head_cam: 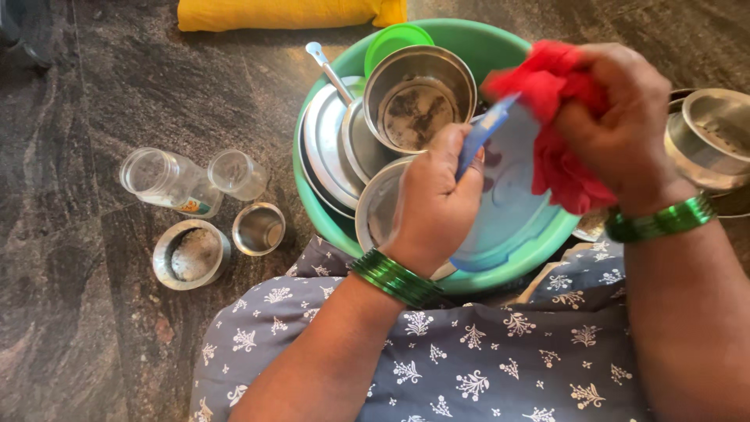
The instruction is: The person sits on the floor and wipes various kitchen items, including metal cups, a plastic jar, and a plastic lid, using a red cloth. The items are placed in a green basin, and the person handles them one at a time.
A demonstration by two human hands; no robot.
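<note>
You are seated on a dark, grey-veined polished stone floor (pixel 94 86), evenly daylit. At twelve o'clock lies a yellow cushion (pixel 289 13) against the frame edge.

Single head-worn cam, looked steeply down over the person's lap at the green basin (pixel 328 227) of steel dishes on the dark stone floor (pixel 78 312). Close range, forearms filled the lower frame. No second view for overlap.

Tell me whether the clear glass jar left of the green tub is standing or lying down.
Lying down. The glass jar rests on its side on the dark stone floor, open mouth facing the camera's upper left, next to a tipped clear glass.
</note>
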